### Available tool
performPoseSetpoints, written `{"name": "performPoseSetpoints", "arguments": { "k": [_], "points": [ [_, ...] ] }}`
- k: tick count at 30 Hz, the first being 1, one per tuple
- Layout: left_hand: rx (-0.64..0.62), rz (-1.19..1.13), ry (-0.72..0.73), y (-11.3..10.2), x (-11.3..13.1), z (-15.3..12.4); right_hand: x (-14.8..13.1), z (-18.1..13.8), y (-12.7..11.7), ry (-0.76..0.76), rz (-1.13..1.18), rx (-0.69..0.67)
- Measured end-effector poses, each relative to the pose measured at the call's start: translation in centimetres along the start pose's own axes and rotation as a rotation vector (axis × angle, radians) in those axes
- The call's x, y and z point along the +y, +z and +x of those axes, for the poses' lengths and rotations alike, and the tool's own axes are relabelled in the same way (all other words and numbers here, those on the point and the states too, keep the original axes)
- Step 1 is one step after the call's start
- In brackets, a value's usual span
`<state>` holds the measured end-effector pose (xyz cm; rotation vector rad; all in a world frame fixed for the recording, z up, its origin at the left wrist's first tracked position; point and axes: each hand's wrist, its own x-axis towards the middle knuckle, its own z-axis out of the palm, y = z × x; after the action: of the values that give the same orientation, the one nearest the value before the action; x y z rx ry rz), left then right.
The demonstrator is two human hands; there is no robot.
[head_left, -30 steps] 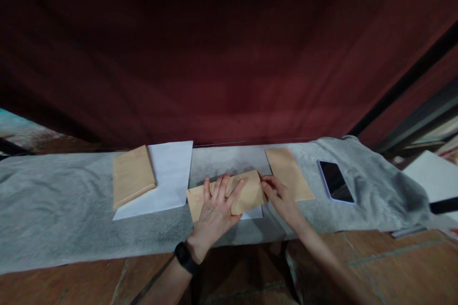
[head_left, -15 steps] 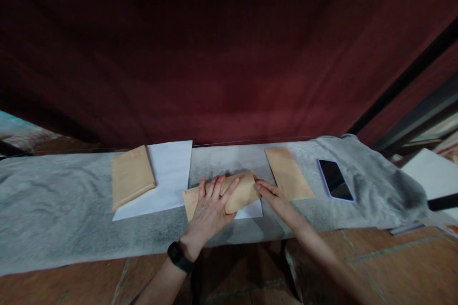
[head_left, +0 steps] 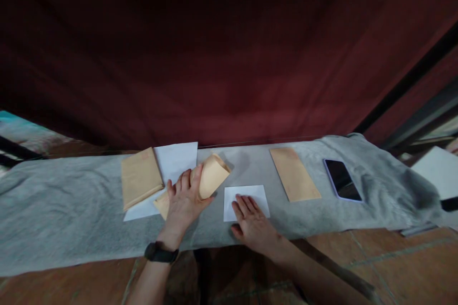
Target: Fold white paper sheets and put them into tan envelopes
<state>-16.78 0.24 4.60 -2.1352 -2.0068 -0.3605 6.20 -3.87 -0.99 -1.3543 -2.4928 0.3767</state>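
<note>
1. Envelope [head_left: 213, 177], brown and bent into a bulge, is left of the slip [head_left: 230, 196]; its end toward the slip gapes, and its other end overlaps the sheet [head_left: 179, 159].
2. Left hand [head_left: 185, 202], left of the slip, is clamped across the envelope, fingers spread over it and thumb along the near edge. A dark watch [head_left: 161, 252] circles the wrist.
3. Right hand [head_left: 252, 224] rests on the slip, fingers extended side by side, grasping nothing. The two hands are apart.
4. The slip is white and lies flat, partly covered by that hand.
5. Left of the slip, beyond the envelope, a brown stack [head_left: 140, 177] rests partly on the white sheet.
6. Right of the slip lies another envelope [head_left: 295, 175], flat; farther right is a phone [head_left: 342, 179], screen dark.
7. Grey cloth [head_left: 386, 178] covers the tabletop [head_left: 71, 209] beneath the slip; beyond the slip hangs a dark red curtain [head_left: 229, 66].
</note>
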Motion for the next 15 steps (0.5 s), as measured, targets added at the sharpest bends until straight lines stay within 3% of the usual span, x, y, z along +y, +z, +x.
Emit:
{"name": "performPoseSetpoints", "arguments": {
  "k": [8, 12, 15],
  "points": [
    [-0.15, -0.097, 0.077, 1.0, 0.9, -1.2, -0.4, 0.3, 1.3, -0.007, -0.183, -0.075],
    [-0.182, -0.113, 0.044, 1.2, 0.7, -1.1, -0.3, 0.5, -0.3, 0.012, -0.148, -0.075],
    [-0.205, -0.123, -0.007, 0.9, 0.3, -0.9, 1.5, 0.6, -2.6, 0.06, 0.041, -0.002]
  ]
}}
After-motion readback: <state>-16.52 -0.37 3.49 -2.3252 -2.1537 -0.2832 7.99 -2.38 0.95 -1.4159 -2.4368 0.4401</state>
